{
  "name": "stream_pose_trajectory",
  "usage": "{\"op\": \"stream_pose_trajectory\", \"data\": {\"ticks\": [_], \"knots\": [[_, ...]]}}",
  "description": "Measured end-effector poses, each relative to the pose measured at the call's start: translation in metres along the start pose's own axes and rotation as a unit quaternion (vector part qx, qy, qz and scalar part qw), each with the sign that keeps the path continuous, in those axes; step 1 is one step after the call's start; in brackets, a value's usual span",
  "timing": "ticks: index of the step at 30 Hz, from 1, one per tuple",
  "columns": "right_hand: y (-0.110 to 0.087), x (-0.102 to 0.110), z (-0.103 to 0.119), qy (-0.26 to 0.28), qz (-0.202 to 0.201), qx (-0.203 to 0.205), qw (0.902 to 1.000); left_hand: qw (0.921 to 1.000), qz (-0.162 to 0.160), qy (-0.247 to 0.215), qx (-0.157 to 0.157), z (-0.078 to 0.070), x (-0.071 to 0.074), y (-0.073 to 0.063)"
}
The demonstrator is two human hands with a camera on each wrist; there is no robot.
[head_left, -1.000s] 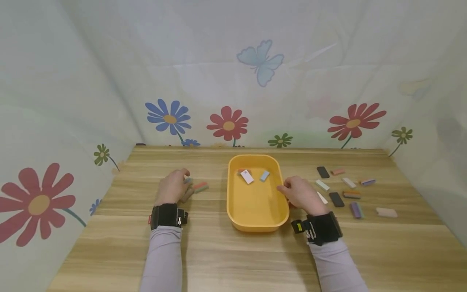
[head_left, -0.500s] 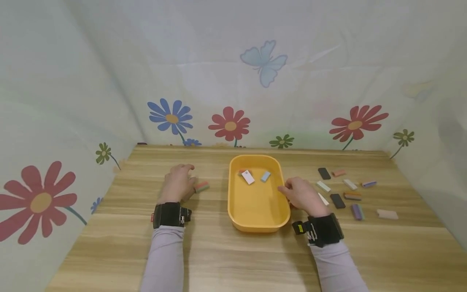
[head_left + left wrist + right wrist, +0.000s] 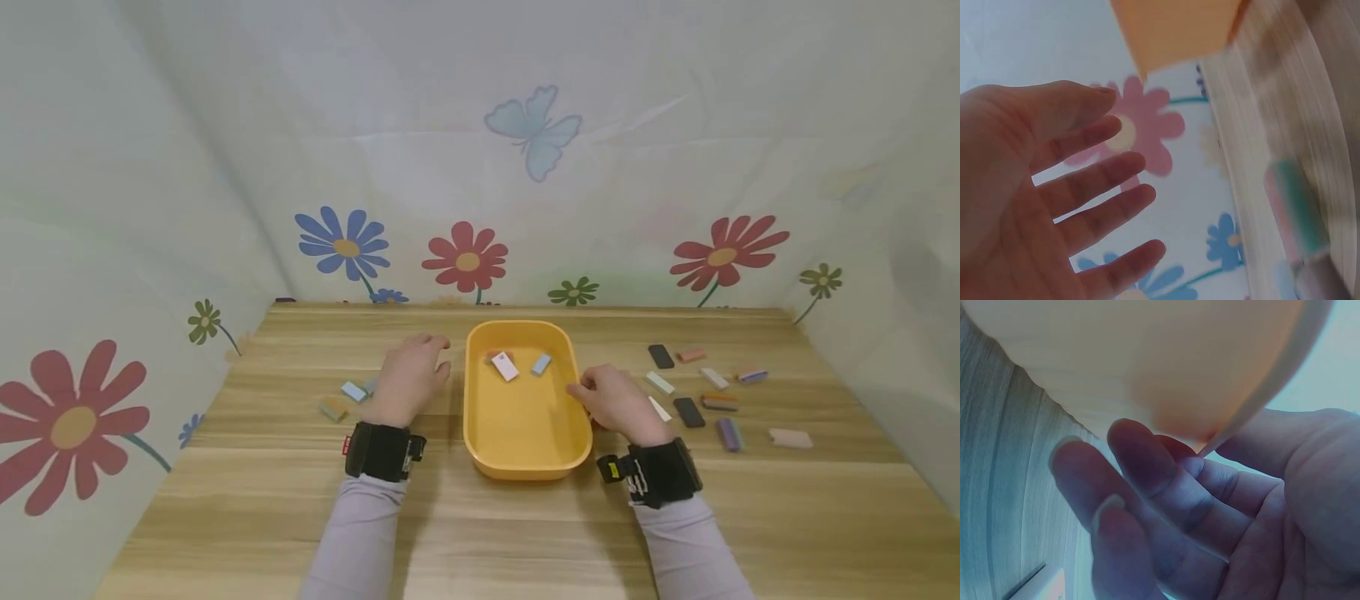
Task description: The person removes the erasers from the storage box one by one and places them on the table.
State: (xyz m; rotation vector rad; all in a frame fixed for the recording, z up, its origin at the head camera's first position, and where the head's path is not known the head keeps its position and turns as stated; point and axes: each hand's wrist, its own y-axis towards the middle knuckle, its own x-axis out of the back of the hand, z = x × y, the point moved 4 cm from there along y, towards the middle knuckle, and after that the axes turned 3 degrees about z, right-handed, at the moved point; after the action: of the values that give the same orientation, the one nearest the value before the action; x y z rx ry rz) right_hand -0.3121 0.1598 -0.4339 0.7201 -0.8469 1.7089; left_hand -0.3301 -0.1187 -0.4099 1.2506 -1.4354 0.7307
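My left hand [image 3: 408, 379] hovers left of the yellow plastic bin [image 3: 525, 429], fingers spread and nothing in them in the left wrist view. Below it, a pink-and-green block [image 3: 1294, 209] and a grey block [image 3: 1322, 281] lie on the table; in the head view the hand covers them. With its thumb inside and fingers outside, my right hand [image 3: 618, 400] pinches the bin's right rim [image 3: 1260, 394]. Inside the bin are a white eraser-like block [image 3: 505, 367], a reddish one [image 3: 491, 356] partly under it, and a light blue one [image 3: 541, 364].
Left of my left hand lie a light blue block [image 3: 353, 391] and a yellow-green block [image 3: 333, 408]. Several more are scattered at the right, among them a black block [image 3: 688, 412], a purple one [image 3: 728, 435] and a beige one [image 3: 791, 438]. A flowered curtain [image 3: 390, 167] hangs behind the table.
My left hand has moved right, from over the left blocks toward the bin, uncovering the light blue and yellow-green blocks. My right hand stays on the rim, and the bin's contents look the same.
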Motion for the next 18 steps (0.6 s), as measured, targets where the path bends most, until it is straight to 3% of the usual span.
{"op": "stream_pose_trajectory", "data": {"ticks": [4,9,14,18], "knots": [[0.000,-0.001,0.001,0.001,0.000,0.000,1.0000,0.9992,0.019,-0.001,-0.036,-0.022,-0.010,0.003],[0.002,-0.002,0.002,-0.001,-0.001,0.003,1.0000,0.9966,0.032,0.012,-0.075,-0.038,-0.024,0.005],[0.001,-0.003,0.002,0.003,0.003,0.002,1.0000,0.9950,0.041,0.026,-0.087,-0.046,-0.034,0.006],[0.001,-0.001,0.001,0.007,0.002,0.002,1.0000,0.9931,0.066,0.026,-0.093,-0.051,-0.044,0.010]]}}
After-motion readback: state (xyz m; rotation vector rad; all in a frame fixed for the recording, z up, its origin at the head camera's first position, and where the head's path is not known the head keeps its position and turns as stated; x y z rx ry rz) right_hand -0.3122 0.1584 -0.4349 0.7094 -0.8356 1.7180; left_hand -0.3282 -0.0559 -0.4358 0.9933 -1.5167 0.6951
